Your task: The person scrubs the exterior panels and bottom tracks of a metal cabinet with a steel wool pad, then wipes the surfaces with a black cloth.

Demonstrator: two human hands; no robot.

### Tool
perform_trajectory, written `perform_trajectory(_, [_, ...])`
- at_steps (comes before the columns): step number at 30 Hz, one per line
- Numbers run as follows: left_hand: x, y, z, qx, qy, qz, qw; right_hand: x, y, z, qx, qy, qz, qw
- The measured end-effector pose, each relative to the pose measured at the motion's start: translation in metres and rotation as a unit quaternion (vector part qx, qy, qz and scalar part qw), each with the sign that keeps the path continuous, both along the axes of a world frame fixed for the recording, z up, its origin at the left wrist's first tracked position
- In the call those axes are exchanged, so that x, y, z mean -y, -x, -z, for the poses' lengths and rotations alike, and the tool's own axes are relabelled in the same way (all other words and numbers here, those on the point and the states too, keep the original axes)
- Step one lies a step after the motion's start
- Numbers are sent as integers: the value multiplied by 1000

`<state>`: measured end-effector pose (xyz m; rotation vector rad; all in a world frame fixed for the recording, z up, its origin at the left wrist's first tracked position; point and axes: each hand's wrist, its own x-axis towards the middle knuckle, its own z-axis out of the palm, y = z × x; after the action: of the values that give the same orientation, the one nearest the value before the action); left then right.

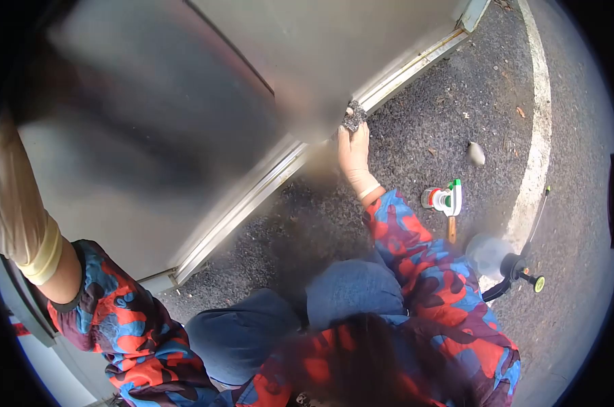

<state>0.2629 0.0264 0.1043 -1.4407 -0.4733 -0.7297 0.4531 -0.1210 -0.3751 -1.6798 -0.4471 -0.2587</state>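
In a pale thin glove, my right hand (354,154) grips a dark steel wool scrubber (354,117). The scrubber is against the outer edge of a light metal sill (402,71), which runs along the bottom of grey panels (348,41). My left hand (12,183), gloved too, is raised at the far left beside the panel (117,210). Its fingers are out of sight in the dark edge of the picture. Blurred smears on the view hide part of the sill's middle.
On the asphalt (449,108) to the right lie a bottle with a green and white trigger head (454,197), a wooden handle (451,229) and a pale stone (476,154). A clear pump sprayer (489,256) is near a painted white line (539,122). My knees (354,288) are below the sill.
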Motion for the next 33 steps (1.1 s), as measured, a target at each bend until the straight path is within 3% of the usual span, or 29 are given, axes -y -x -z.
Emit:
perform_trajectory(1, [-2,-3,-2,-5,-31,-63,998,-8,-4,-4,32,2,39,999])
perform_trajectory(3, [-1,-8,-7,-7,-72,-142,987,-28,-2,-13,-82,19,48,995])
perform_trajectory(4, [0,-10,-9,-6,-87,-170,982,-36,-1,-19,-48,-8,64,997])
perform_trajectory(5, [2,-11,-10,-8,-97,-191,977,-46,0,-31,28,102,71,992])
perform_trajectory(6, [3,-11,-11,-6,-101,-207,973,-58,15,-40,-7,11,61,998])
perform_trajectory(9, [-1,-10,-12,-7,-106,-224,969,-46,27,-129,175,-7,-66,982])
perform_trajectory(11, [-23,-1,-19,-27,-87,-196,976,-38,17,-183,323,8,-92,942])
perform_trajectory(12, [-75,7,-44,-102,-135,136,976,-33,6,-204,330,-9,-79,941])
perform_trajectory(13, [-67,8,-41,-104,-135,135,976,-33,-3,-216,336,-25,-66,939])
perform_trajectory(15, [-37,10,-27,-21,-69,-85,994,-42,-22,-185,258,-31,18,965])
perform_trajectory(16, [-30,5,-25,-15,-72,-83,994,-45,-25,-150,190,-31,46,980])
perform_trajectory(19, [-11,-5,-14,64,62,89,992,-41,-17,-20,-84,18,18,996])
perform_trajectory(20, [-6,-12,-13,86,103,151,979,-42,-16,2,-12,151,-12,988])
perform_trajectory(21, [-1,-19,-12,107,145,212,960,-58,-17,18,4,201,19,979])
perform_trajectory(23, [5,-22,-14,135,151,204,958,-62,-10,-48,62,136,55,987])
perform_trajectory(25, [6,-27,-24,3,199,402,894,-39,-4,-154,183,-19,12,983])
perform_trajectory(27, [18,-27,-13,53,206,362,908,-32,1,-214,295,-53,-72,951])
perform_trajectory(28, [22,-30,-8,105,211,322,917,-38,-1,-214,292,-53,-71,952])
perform_trajectory(30, [23,-32,-9,87,217,359,904,-46,-8,-212,340,-41,-22,939])
perform_trajectory(31, [23,-33,-12,75,218,396,889,-43,-13,-196,259,-40,-43,964])
perform_trajectory(33, [21,-27,-16,79,200,369,904,-46,-20,-125,202,75,48,975])
